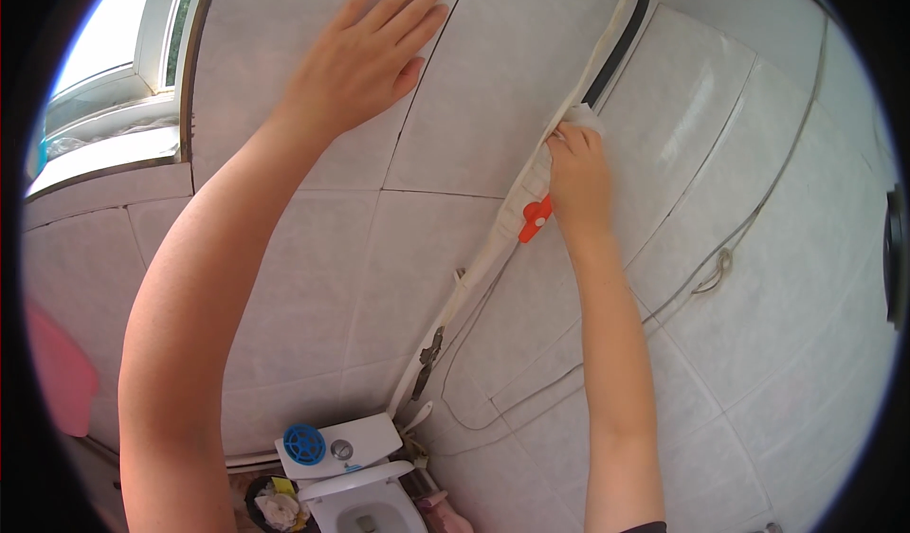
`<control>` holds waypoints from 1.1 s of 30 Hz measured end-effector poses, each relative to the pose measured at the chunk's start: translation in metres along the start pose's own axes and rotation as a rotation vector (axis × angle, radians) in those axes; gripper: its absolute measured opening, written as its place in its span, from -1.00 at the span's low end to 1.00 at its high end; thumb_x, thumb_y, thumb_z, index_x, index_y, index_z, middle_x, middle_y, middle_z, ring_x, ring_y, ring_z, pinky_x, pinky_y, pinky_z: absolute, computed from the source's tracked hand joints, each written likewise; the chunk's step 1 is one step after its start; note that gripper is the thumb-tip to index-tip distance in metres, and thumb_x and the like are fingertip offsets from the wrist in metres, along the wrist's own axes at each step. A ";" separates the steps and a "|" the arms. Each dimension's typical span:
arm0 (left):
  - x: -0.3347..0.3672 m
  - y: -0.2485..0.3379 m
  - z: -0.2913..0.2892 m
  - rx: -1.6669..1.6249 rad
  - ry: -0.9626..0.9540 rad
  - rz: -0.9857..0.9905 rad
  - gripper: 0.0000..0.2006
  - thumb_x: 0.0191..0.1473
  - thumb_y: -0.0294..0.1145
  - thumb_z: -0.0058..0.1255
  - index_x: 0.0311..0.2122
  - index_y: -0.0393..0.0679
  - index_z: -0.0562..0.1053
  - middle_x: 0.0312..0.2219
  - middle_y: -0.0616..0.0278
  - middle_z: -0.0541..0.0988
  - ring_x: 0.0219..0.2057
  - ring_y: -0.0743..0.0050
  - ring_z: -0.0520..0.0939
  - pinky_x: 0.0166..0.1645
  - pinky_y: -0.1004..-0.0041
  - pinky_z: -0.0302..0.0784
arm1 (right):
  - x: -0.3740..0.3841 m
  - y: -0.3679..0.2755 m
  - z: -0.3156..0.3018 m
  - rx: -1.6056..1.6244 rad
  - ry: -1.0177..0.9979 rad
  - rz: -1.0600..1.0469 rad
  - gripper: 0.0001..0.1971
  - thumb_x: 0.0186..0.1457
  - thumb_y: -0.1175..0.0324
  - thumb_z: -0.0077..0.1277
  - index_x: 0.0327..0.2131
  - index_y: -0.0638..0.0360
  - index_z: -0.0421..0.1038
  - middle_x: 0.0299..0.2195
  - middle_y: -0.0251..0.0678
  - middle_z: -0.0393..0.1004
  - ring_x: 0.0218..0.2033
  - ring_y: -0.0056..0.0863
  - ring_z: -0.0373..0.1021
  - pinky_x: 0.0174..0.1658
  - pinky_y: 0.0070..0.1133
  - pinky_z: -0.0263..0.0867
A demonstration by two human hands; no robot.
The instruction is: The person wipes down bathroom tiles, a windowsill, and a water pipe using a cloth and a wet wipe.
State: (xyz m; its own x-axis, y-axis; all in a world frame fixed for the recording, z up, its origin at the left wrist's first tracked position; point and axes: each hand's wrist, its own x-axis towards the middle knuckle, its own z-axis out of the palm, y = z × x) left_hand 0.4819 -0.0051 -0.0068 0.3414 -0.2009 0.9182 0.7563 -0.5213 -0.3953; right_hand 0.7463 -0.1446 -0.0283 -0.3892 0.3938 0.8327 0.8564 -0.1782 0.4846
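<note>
My left hand [365, 59] lies palm-down against the tiled wall [284, 88], its fingers stretched out and holding nothing. My right hand [580, 168] reaches into the corner, fingers bent and pressed on a white wipe [583, 116] against the whitish pipe [502, 225] that runs up there. Only a corner of the wipe shows above the fingers; whether it is paper or cloth I cannot tell. Just below this hand an orange-red valve handle [534, 220] sits at the pipe. A black hose [618, 50] rises above the fingers along the same corner.
A white toilet [365, 471] stands below, with a blue round item [304, 444] on its tank. Beside it is a bin [275, 505] with crumpled paper. Thin grey cables [682, 291] hang across the right wall near a hook [720, 270]. A window [114, 69] is at upper left.
</note>
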 end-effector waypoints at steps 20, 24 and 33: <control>0.006 0.002 -0.012 0.016 -0.007 0.006 -0.53 0.08 -0.32 -0.06 0.12 -0.12 0.30 0.16 0.30 0.30 0.23 0.39 0.23 0.28 0.18 0.09 | 0.131 0.067 -0.003 0.708 0.881 0.914 -0.82 0.14 0.37 -0.03 -0.30 0.31 0.32 -0.36 -0.22 0.46 -0.33 -0.41 0.41 -0.23 -0.50 0.34; 0.007 0.004 -0.015 0.020 -0.024 -0.002 -0.54 0.07 -0.33 -0.07 0.12 -0.13 0.32 0.17 0.27 0.30 0.23 0.38 0.23 0.29 0.18 0.08 | 0.166 0.091 -0.013 0.640 0.935 0.852 -0.85 0.11 0.38 -0.01 -0.31 0.28 0.34 -0.37 -0.24 0.47 -0.33 -0.40 0.42 -0.23 -0.48 0.33; 0.008 0.002 -0.011 -0.011 -0.018 -0.019 -0.55 0.07 -0.34 -0.10 0.11 -0.14 0.32 0.17 0.25 0.30 0.23 0.36 0.23 0.30 0.17 0.08 | 0.234 0.110 -0.015 0.394 0.808 0.553 -0.85 0.09 0.38 -0.02 -0.31 0.24 0.43 -0.35 -0.22 0.53 -0.30 -0.30 0.47 -0.20 -0.44 0.34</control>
State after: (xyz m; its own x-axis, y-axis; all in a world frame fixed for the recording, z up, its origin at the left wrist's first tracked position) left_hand 0.4799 -0.0172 0.0005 0.3375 -0.1759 0.9247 0.7566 -0.5338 -0.3777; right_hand 0.7438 -0.0856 0.2238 0.1027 -0.3965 0.9123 0.9768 0.2135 -0.0172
